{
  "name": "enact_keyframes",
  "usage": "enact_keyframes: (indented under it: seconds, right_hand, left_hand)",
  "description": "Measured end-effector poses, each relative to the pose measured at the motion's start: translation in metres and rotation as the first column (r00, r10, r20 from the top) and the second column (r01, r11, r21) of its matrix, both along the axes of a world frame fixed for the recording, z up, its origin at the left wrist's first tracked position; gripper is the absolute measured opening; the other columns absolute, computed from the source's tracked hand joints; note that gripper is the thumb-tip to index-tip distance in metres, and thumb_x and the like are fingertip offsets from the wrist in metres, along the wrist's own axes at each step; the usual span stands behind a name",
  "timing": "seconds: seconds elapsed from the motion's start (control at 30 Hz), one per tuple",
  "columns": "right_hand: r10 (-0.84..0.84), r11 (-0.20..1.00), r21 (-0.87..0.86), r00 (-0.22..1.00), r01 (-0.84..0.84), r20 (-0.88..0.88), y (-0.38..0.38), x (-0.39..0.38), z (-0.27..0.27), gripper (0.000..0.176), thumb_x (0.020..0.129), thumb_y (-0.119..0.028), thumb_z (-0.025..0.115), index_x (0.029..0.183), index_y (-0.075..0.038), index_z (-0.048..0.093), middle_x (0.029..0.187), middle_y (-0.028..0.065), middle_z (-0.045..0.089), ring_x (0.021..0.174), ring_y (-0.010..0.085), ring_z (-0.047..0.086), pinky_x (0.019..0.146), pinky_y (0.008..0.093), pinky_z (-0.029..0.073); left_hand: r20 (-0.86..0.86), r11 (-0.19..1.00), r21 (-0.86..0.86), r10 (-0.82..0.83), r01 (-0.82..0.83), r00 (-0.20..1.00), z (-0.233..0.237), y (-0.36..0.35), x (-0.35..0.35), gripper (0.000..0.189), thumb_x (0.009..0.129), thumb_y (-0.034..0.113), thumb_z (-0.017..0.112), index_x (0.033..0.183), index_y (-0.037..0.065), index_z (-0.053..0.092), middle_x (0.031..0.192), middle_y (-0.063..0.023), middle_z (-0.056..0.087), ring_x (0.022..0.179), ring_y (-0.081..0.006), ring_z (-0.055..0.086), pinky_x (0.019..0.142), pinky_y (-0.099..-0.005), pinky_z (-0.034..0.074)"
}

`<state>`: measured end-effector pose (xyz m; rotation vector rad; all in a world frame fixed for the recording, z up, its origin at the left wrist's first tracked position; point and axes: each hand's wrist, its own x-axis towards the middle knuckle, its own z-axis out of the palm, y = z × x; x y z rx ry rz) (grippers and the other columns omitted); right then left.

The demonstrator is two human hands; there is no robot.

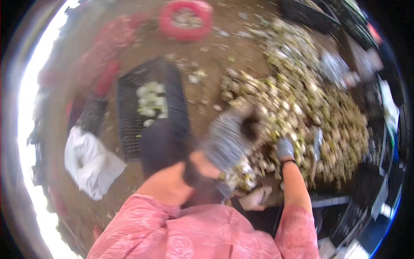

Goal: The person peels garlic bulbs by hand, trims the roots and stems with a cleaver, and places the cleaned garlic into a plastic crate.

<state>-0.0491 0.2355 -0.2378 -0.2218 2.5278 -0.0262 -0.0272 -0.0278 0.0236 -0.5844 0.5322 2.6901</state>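
Observation:
My left hand (pixel 226 138), in a grey glove, is raised over the near edge of a large heap of garlic bulbs (pixel 297 108) and smeared by motion. Its fingers look closed around a dark brown clump (pixel 251 125), too blurred to name. My right hand (pixel 284 149), also gloved, reaches down onto the heap and touches the bulbs; its fingertips are hidden among them. To its right a knife-like tool (pixel 317 146) with a pale handle lies on the heap. Left of my left hand, a black crate (pixel 129 108) holds several whitish-green bulbs (pixel 151 99).
A pink-red round tub (pixel 206 19) with pale pieces stands at the back. Red mesh sacks (pixel 108 43) lie at the far left, with a white plastic bag (pixel 92 164) nearer me. Clear plastic (pixel 334 64) lies behind the heap, and a dark crate (pixel 310 15) stands at the back right.

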Motion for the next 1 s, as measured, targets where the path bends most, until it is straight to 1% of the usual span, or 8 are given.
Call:
enact_keyframes:
  seconds: [0.13,0.2,0.6,0.67,0.8,0.87,0.9,1.0]
  right_hand:
    - [-0.525,0.851,-0.020,0.847,0.525,-0.087,-0.003,-0.022,-0.039,0.040,0.080,-0.016,0.051,0.119,-0.006,0.047,0.116,0.0185,0.051,0.105,0.0296,0.051,0.085,0.0369,0.044]
    - [-0.616,0.646,-0.495,0.780,0.581,0.111,0.100,-0.042,-0.254,0.046,0.084,-0.018,0.047,0.127,-0.005,0.036,0.118,0.0201,0.049,0.106,0.0292,0.052,0.084,0.0369,0.045]
    - [-0.355,0.919,-0.103,0.912,0.380,0.205,0.059,-0.007,-0.095,0.041,0.079,-0.030,0.053,0.116,-0.012,0.049,0.111,0.0108,0.057,0.104,0.0270,0.052,0.086,0.0402,0.042]
    - [-0.658,0.088,-0.455,0.394,0.886,0.642,0.053,-0.011,-0.010,0.054,0.075,-0.006,0.062,0.123,-0.002,0.038,0.093,0.0164,0.061,0.080,0.0266,0.061,0.064,0.0363,0.049]
    - [-0.223,-0.306,-0.576,0.532,0.758,0.817,0.004,0.005,0.176,0.054,0.078,-0.012,0.062,0.125,-0.010,0.035,0.082,0.0074,0.059,0.066,0.0182,0.060,0.056,0.0285,0.051]
    - [-0.215,-0.069,-0.849,0.823,0.524,0.526,0.000,0.016,0.200,0.054,0.076,-0.013,0.064,0.123,-0.006,0.037,0.091,0.0071,0.059,0.075,0.0186,0.060,0.062,0.0297,0.051]
    - [-0.171,-0.426,-0.699,0.708,0.574,0.685,-0.025,0.032,0.239,0.055,0.075,-0.014,0.064,0.123,-0.005,0.038,0.098,0.0064,0.058,0.083,0.0179,0.059,0.068,0.0278,0.050]
    - [-0.439,-0.181,-0.922,0.811,0.342,0.387,-0.031,0.061,0.254,0.053,0.077,-0.019,0.064,0.122,-0.001,0.042,0.098,0.0030,0.056,0.085,0.0118,0.054,0.072,0.0226,0.045]
  left_hand:
    - [0.023,0.996,0.079,-0.042,0.040,0.999,-0.004,0.015,-0.002,0.023,0.087,0.024,0.051,0.100,0.005,0.055,0.080,-0.0059,0.061,0.061,-0.0160,0.059,0.054,-0.0262,0.050]
    - [0.005,0.995,0.079,-0.057,0.057,0.998,0.001,0.016,-0.005,0.025,0.087,0.024,0.052,0.101,0.004,0.055,0.081,-0.0068,0.061,0.065,-0.0164,0.059,0.056,-0.0279,0.050]
    - [-0.084,0.994,-0.006,-0.111,0.110,0.990,-0.004,0.016,-0.002,0.020,0.085,0.016,0.053,0.102,0.005,0.054,0.085,-0.0031,0.059,0.072,-0.0098,0.057,0.066,-0.0225,0.048]
    - [-0.096,0.971,-0.198,-0.153,0.132,0.983,-0.003,0.028,0.002,0.019,0.084,0.015,0.055,0.101,0.004,0.054,0.087,-0.0036,0.058,0.074,-0.0095,0.056,0.065,-0.0211,0.047]
    - [-0.260,0.961,-0.265,-0.152,0.081,0.953,-0.064,0.049,0.003,0.058,0.073,0.013,0.069,0.123,0.002,0.040,0.111,-0.0081,0.051,0.083,-0.0125,0.055,0.078,-0.0285,0.047]
    - [-0.269,0.569,-0.818,-0.505,0.082,0.820,-0.020,0.061,0.011,0.081,0.063,0.011,0.077,0.128,0.000,0.031,0.121,-0.0094,0.044,0.106,-0.0162,0.044,0.091,-0.0275,0.039]
    - [-0.387,0.640,-0.767,-0.511,0.039,0.767,-0.023,0.066,0.012,0.081,0.062,0.011,0.078,0.128,0.001,0.031,0.121,-0.0094,0.044,0.106,-0.0161,0.044,0.091,-0.0275,0.039]
    - [-0.477,0.724,-0.686,-0.517,0.067,0.711,-0.025,0.074,0.016,0.082,0.060,0.011,0.079,0.127,0.001,0.031,0.120,-0.0091,0.045,0.106,-0.0158,0.045,0.090,-0.0270,0.040]
